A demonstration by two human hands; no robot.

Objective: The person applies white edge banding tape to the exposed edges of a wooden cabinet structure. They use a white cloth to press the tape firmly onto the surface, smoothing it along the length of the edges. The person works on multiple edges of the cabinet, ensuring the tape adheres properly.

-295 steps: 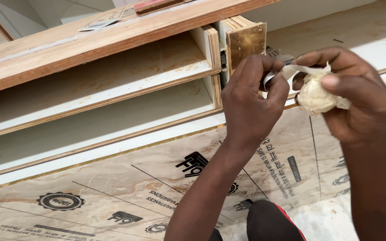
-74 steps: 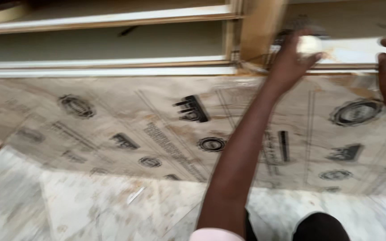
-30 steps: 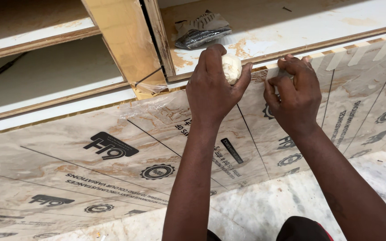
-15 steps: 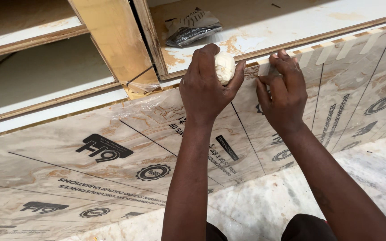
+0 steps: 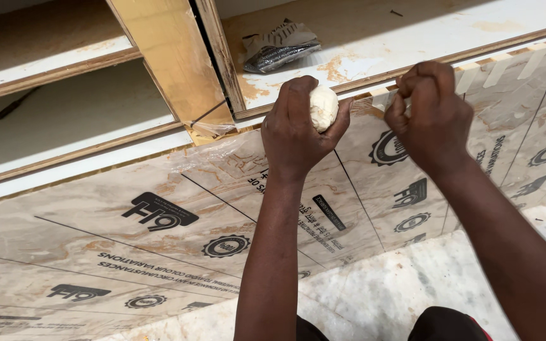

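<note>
Left hand [image 5: 298, 129] is closed around a putty ball [image 5: 323, 107], a pale off-white lump; thumb and fingers wrap it and only its top right face shows. The ball sits just near of the shelf edge [image 5: 361, 85], a wood strip running left to right along the front of a white shelf [image 5: 412, 38].

Right hand [image 5: 428, 117] is to the right of the left hand, close but apart. Fingers curled into a loose fist, fingertips [image 5: 406, 85] pinched together at the shelf edge. Whether they hold a bit of putty or a thin strip, can't tell; too small and hidden by the fingers.

Far on the shelf, left of centre, lies a crumpled plastic bag [image 5: 279, 47], grey and clear. Brownish smears stain the shelf surface near it.

An upright wood divider [image 5: 172, 63] stands left of the shelf, tilted in view. Left of that are two lower shelves [image 5: 64, 120], the nearer one shadowed, with a dark thin object [image 5: 14, 104] lying on it; can't tell what it is.

Near side: a printed plywood sheet [image 5: 159, 240] under clear film covers the front face below both hands. A marble floor [image 5: 399, 290] shows at lower right. A dark garment with a red edge [image 5: 450, 325] sits at the bottom edge.
</note>
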